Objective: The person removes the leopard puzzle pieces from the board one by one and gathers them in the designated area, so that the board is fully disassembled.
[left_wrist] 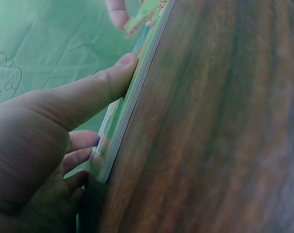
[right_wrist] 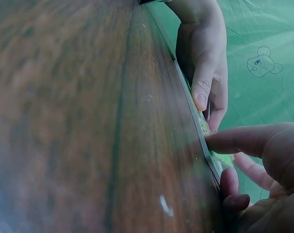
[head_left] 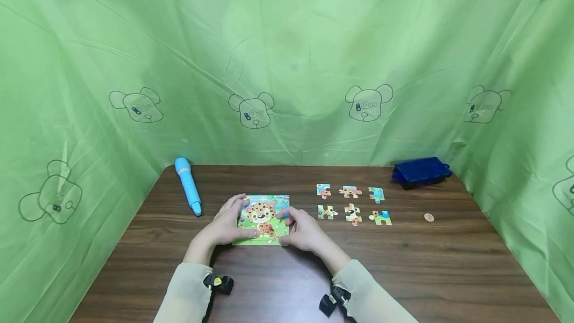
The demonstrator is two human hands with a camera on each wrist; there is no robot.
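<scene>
Currently, left hand: leopard puzzle gripped;
right hand: small piece pinched;
desk: six loose pieces spread;

Puzzle board is lying flat on the worktop, picture side up: an orange spotted leopard on a green and blue background. 1 greenish puzzle piece sits tilted in the right hand's fingers, over the board's right side. 6 loose pieces lie off to the right, apart, 2 rows of 3.
</scene>
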